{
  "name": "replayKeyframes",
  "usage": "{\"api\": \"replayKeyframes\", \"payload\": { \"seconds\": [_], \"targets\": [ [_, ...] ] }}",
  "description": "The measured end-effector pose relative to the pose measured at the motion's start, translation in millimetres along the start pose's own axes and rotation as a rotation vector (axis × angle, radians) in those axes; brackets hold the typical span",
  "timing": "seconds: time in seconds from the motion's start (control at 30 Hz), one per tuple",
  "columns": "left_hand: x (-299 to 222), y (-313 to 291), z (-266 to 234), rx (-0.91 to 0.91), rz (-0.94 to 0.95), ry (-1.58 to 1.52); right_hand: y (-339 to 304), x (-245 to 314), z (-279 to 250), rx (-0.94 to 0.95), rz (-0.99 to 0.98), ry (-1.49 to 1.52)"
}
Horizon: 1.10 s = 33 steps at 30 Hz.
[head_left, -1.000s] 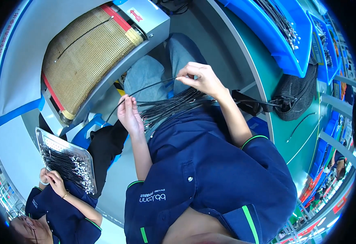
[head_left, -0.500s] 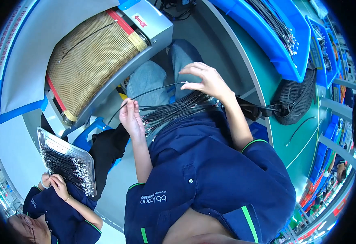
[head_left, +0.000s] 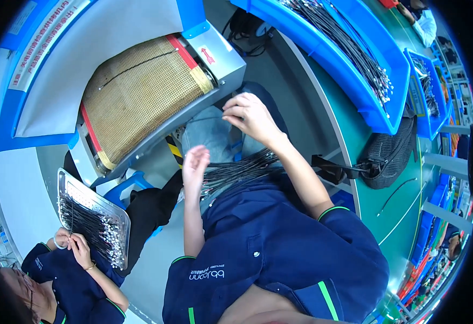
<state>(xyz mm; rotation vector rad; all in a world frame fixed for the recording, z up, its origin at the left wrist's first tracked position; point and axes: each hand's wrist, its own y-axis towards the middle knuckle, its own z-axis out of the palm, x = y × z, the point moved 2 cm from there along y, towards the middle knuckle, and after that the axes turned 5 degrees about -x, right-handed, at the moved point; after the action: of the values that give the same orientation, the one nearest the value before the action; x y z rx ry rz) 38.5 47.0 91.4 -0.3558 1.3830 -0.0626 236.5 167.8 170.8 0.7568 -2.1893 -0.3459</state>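
Observation:
Across my lap lies a bundle of thin black cables with small light-coloured ends. My left hand is raised beside the bundle's left end, its fingers loosely bent, and no cable shows in it. Higher up and to the right, above my knees, my right hand hangs in the air with its fingers curled but slightly apart; I see nothing between them. A single black cable rests on the tan mesh conveyor belt ahead of me at the left.
Blue bins of black cables stand on the green table at the right, beside a black mesh bag and a loose cable. At lower left a co-worker's hands are at a metal tray of cables.
The single black cable stretched between my hands no longer shows there. My left hand has loosened its pinch and shifted right; my right hand has moved slightly left. The whole view has shifted.

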Motion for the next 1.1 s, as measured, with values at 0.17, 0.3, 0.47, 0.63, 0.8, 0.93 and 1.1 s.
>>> {"api": "replayKeyframes", "payload": {
  "seconds": [0.17, 0.3, 0.47, 0.63, 0.8, 0.93, 1.1],
  "targets": [
    [-15, -35, 16, 0.295, 0.127, 0.638, 55, -2, 33, -0.073, -0.001, -0.001],
    [-30, -50, 20, 0.379, 0.221, 0.816, 98, -1, 59, -0.061, 0.079, 0.017],
    [-41, -53, 21, 0.374, 0.327, 0.847, 123, -2, 76, -0.059, 0.158, -0.060],
    [-32, -46, 21, 0.394, 0.298, 0.973, 105, -2, 65, -0.081, 0.121, -0.016],
    [-8, -19, 13, 0.429, 0.405, 1.067, 29, -5, 48, 0.093, 0.157, 0.190],
    [19, -5, 11, 0.454, 0.339, 1.011, -57, -25, 46, 0.506, 0.302, 0.287],
    [29, 10, 13, 0.363, 0.129, 0.819, -103, -37, 42, 0.531, 0.312, 0.321]
  ]
}}
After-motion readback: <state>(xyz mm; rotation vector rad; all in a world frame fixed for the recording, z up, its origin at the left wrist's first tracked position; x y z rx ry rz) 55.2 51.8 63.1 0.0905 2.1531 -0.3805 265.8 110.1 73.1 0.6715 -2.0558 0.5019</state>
